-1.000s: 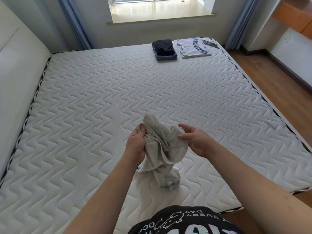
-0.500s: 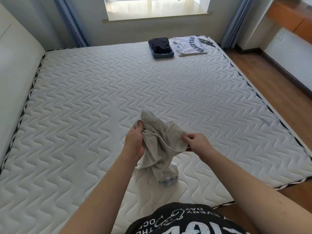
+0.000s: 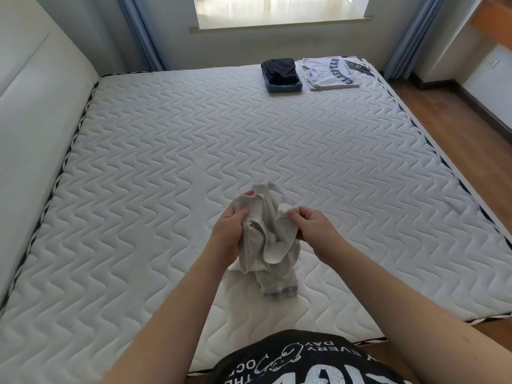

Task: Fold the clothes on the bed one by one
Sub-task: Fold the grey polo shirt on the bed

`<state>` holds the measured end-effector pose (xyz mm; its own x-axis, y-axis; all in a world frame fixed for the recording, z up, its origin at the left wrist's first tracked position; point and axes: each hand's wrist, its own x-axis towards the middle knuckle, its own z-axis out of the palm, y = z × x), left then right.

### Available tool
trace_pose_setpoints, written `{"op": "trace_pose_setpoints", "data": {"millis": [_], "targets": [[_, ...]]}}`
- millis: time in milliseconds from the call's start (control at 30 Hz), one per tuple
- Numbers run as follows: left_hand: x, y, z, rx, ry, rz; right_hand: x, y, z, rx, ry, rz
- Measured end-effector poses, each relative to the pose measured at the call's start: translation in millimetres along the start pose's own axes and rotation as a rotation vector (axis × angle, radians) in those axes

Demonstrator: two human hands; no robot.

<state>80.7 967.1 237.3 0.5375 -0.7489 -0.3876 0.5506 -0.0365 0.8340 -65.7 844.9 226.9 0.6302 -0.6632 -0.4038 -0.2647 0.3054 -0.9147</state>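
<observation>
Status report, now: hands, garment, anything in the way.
Left hand and right hand both grip the crumpled beige garment, unfolded. Dark folded stack and white folded shirt far off. Nothing in the way.

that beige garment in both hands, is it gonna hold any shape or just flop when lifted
Likely floppy: the beige garment bunches in loose folds between the left hand and right hand, its lower end drooping onto the mattress. Probably light, as it hangs from a pinch of the fingers.
</observation>
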Motion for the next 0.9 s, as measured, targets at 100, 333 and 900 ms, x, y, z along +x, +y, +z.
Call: {"op": "trace_pose_setpoints", "data": {"millis": [100,333,900], "targets": [[-7,1,1,0.232,-0.034,0.046,5,0,2,-0.082,-0.02,0.035],[-14,2,10,0.418,0.129,0.086,11,3,1,-0.197,-0.1,0.012],[14,-34,-5,1.446,0.306,0.088,56,22,-123,-1.171,-0.068,-0.021]]}}
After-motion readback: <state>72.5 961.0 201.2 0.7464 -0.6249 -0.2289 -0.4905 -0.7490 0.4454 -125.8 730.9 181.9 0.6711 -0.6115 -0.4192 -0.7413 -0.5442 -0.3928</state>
